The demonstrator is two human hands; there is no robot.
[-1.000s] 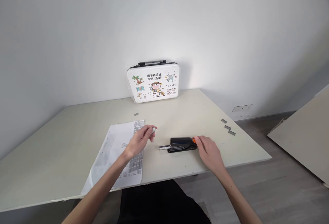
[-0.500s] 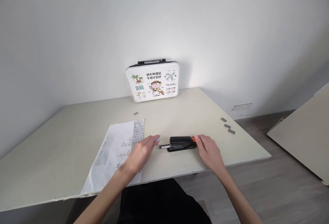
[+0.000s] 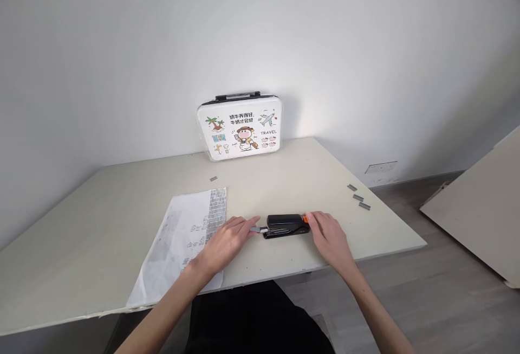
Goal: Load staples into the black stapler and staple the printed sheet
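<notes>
A black stapler (image 3: 287, 225) lies on the table with its metal staple tray sticking out to the left. My right hand (image 3: 328, 235) is closed around the rear end, fingertips at its orange part (image 3: 305, 218). At the tray's left end, my left hand (image 3: 229, 239) pinches a small grey staple strip (image 3: 254, 229), which overlaps the tray. Whether the strip is seated inside the tray, I cannot tell. Beneath my left wrist lies a printed sheet of paper (image 3: 174, 235).
Several loose staple strips lie on the table (image 3: 280, 180): a few near the right edge, including one strip (image 3: 364, 206), and a single strip (image 3: 213, 179) behind the paper. A white case (image 3: 241, 129) with cartoon prints leans against the wall. The table's front edge is close to my body.
My left hand has moved slightly right and down, bringing the staple strip from above the stapler's tray onto its end. My right hand keeps its hold on the stapler.
</notes>
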